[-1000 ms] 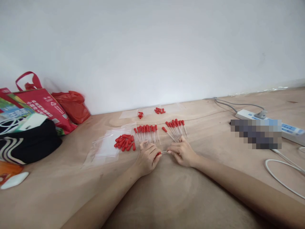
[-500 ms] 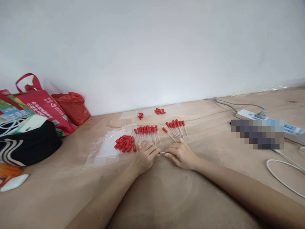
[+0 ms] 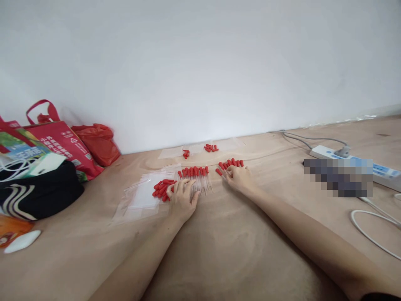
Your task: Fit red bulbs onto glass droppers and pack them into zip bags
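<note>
My left hand [image 3: 183, 200] is spread over the right edge of a pile of red rubber bulbs [image 3: 161, 189]. Its fingertips reach towards the bulbs and the lower ends of a row of clear droppers with red bulbs [image 3: 196, 171]. Nothing shows in its fingers. My right hand [image 3: 238, 179] lies over a second group of red-bulbed droppers [image 3: 233, 162], its fingers stretched out and apart beside the leftmost bulb. The palm covers most of their tubes, so anything beneath it is hidden.
Clear plastic bags [image 3: 140, 198] lie under and left of the bulb pile. Small red pieces [image 3: 211, 148] sit near the wall. A power strip [image 3: 382, 169] and white cable [image 3: 360, 225] are at right. Red shopping bag [image 3: 67, 144] and black cloth [image 3: 59, 194] stand at left.
My hands have parted from around a dropper between them. The left has opened and moved left towards the bulbs; the right has moved up over the right group of droppers.
</note>
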